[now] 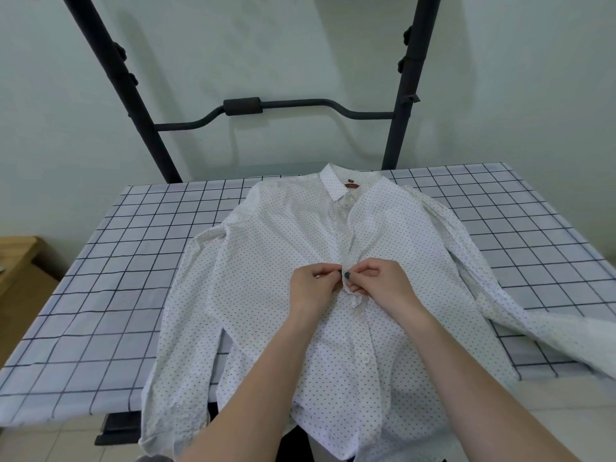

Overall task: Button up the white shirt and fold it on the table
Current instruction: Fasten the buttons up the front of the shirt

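Observation:
A white shirt [266,261] with small dark dots lies face up on the table, collar [346,186] at the far side, hem hanging over the near edge. Its left sleeve runs down the left side; the right sleeve trails off to the right. My left hand [313,286] and my right hand [380,283] meet at the middle of the front placket, each pinching one edge of the fabric around a button spot. The button itself is hidden by my fingers. Below my hands a button [367,359] sits on the placket.
The table wears a white cloth with a dark grid [110,261]. Behind it a black metal frame [240,106] stands against a pale wall. A wooden piece of furniture [16,261] sits low at the left.

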`<state>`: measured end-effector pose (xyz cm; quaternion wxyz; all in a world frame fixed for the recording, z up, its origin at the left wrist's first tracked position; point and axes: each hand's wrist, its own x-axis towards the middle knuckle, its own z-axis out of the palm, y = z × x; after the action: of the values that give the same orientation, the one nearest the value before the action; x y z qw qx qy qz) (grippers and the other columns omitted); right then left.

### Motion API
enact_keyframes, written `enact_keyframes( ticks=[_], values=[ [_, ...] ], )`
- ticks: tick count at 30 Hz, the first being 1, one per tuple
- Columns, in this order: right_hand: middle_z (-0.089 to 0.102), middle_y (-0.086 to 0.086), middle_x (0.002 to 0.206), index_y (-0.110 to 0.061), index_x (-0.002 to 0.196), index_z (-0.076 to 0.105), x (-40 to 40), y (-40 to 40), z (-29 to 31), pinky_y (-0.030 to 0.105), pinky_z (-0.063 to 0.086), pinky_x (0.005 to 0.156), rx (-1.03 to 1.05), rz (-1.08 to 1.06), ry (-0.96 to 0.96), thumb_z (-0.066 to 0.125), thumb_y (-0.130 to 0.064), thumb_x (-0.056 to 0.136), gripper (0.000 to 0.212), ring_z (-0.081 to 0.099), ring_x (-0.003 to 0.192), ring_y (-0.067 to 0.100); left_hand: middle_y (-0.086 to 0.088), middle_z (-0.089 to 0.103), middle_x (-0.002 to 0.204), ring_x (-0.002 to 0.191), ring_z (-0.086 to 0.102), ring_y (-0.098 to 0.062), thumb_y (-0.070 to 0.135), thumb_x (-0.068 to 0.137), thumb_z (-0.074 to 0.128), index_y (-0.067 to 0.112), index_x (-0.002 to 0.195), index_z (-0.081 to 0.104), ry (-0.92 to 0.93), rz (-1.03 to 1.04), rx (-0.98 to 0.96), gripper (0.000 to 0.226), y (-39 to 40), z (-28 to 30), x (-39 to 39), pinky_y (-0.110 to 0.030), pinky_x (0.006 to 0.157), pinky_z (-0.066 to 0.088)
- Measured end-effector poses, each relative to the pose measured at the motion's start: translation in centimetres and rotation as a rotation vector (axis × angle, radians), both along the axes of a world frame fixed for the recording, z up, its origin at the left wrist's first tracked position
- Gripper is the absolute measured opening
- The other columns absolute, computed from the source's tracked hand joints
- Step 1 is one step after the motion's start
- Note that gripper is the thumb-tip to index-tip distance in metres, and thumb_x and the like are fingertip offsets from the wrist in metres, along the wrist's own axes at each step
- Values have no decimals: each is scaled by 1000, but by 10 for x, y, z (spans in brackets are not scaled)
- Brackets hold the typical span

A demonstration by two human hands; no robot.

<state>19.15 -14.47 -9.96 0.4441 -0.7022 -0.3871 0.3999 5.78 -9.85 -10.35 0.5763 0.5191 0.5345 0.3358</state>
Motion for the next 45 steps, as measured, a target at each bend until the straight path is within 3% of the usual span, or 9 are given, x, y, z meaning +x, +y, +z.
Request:
enact_keyframes(
  ticks=[5,11,18,25,28,32,36,41,45],
  values=[
    [74,-2,69,-19,81,72,-5,-1,-3,28,58,70,8,6,-113,76,-19,81,4,72,68,15,0,76,82,85,72,-18,22,80,73,17,86,78,31,-21,43,9,0,-2,1,-40,85,58],
    [73,-4,67,-25,83,69,-12,-4,-8,33,58,67,61,-17,-162,74,-25,82,5,71,67,13,-15,73,85,83,72,-32,4,86,67,8,90,72,9,50,1,8,1,-3,4,-46,81,59],
    [74,2,72,-12,88,73,-6,1,-2,19,54,59,-10,13,-22,70,-13,87,3,68,61,7,-8,69,78,79,71,-25,3,87,66,15,82,68,28,42,37,13,1,-4,4,-42,80,60],
    [70,5,71,-5,88,73,7,-1,6,21,53,61,-78,90,181,64,-7,89,9,64,64,12,5,64,82,66,57,-10,10,92,55,28,113,64,203,-50,286,30,-10,-10,7,-37,66,58],
    [69,2,80,-11,92,65,4,2,8,30,57,64,-22,-21,-69,63,-17,91,7,65,67,14,7,56,84,67,51,-7,11,92,50,34,126,61,434,-169,499,42,-11,-7,11,-21,59,43],
    [57,-10,92,-22,101,54,2,17,24,24,45,60,135,-102,-443,68,-34,85,25,58,76,9,4,40,80,62,43,-12,13,92,43,32,123,64,653,-326,623,41,-7,-2,17,-22,50,32],
    [53,-4,101,-22,105,51,7,42,21,26,39,56,-30,5,-727,66,-33,84,27,56,79,14,2,39,83,66,44,-15,17,93,43,29,119,66,734,-416,622,37,-2,2,19,-22,50,29],
    [71,4,89,-11,95,69,18,48,7,32,53,64,-97,-148,-480,62,-16,89,10,64,73,17,2,68,82,65,62,-15,29,89,54,29,116,69,502,-379,323,31,16,13,13,-27,60,53],
    [73,0,82,-18,89,71,28,45,-3,41,57,74,-59,-235,-228,68,-17,85,5,71,79,22,5,68,90,54,51,-4,19,90,57,17,104,74,507,-187,416,22,37,20,17,-17,52,41]
  ],
)
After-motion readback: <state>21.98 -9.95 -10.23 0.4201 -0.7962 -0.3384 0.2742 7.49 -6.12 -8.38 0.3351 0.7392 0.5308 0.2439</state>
